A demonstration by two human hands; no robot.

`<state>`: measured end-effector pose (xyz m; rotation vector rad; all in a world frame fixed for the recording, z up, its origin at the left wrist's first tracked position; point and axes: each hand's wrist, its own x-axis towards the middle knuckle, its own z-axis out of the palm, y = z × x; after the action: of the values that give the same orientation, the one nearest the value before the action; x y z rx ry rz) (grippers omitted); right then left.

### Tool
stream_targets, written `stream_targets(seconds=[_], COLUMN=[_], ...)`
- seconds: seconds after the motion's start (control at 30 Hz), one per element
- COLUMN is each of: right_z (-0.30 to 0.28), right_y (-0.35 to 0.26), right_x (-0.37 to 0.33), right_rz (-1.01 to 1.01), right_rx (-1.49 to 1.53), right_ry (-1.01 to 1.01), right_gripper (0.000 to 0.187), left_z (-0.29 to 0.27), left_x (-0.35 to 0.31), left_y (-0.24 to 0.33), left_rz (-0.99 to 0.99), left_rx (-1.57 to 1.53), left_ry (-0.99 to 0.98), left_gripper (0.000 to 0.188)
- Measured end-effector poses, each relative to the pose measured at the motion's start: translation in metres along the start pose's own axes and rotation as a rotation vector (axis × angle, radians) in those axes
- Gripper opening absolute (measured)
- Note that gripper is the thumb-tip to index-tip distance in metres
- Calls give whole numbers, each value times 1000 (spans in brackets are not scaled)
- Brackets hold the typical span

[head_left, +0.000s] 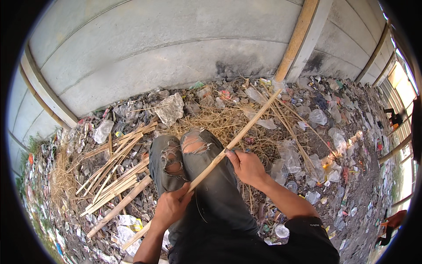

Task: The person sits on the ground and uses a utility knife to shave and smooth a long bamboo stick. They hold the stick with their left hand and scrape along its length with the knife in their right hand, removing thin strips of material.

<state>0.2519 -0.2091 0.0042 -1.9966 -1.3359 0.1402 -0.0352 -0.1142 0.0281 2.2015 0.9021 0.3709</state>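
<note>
A long pale bamboo strip [206,171] lies slantwise across my lap, its far end up to the right and its near end down to the left. My left hand [173,206] is closed around its lower part, beside my thigh. Higher up, my right hand [249,168] is closed at the strip above my knee, thumb against it. A small dark bit shows by that thumb; I cannot make out what it is. Split bamboo pieces [125,179] lie in a pile left of my legs, with a thicker bamboo stick [119,207] nearest me.
Plastic scraps and litter cover the ground, with dry straw [211,114] ahead of my knees. A rough stone chunk [169,110] lies before the concrete wall [176,57]. Thin bamboo strips [290,127] lie to the right, and a post [299,39] stands against the wall.
</note>
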Motion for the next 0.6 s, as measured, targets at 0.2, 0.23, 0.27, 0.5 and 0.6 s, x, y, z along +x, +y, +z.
stream_targets(seconds=[0.2, 0.23, 0.27, 0.5, 0.6], right_z=[-24, -14, 4, -30, 0], right_y=[29, 19, -1, 44, 6], right_x=[40, 29, 4, 61, 23], right_rz=[212, 194, 18, 241, 87], right_rx=[10, 37, -11, 31, -36], right_ry=[20, -3, -31, 98, -8], right_gripper=[61, 61, 58, 60, 54], left_z=[-7, -4, 2, -5, 4], left_x=[-2, 2, 7, -5, 4], left_y=[6, 4, 1, 6, 0], left_rz=[-17, 6, 25, -129, -49], left_rx=[-41, -56, -74, -95, -113], left_ry=[-34, -21, -17, -71, -45], left_gripper=[38, 39, 40, 41, 41])
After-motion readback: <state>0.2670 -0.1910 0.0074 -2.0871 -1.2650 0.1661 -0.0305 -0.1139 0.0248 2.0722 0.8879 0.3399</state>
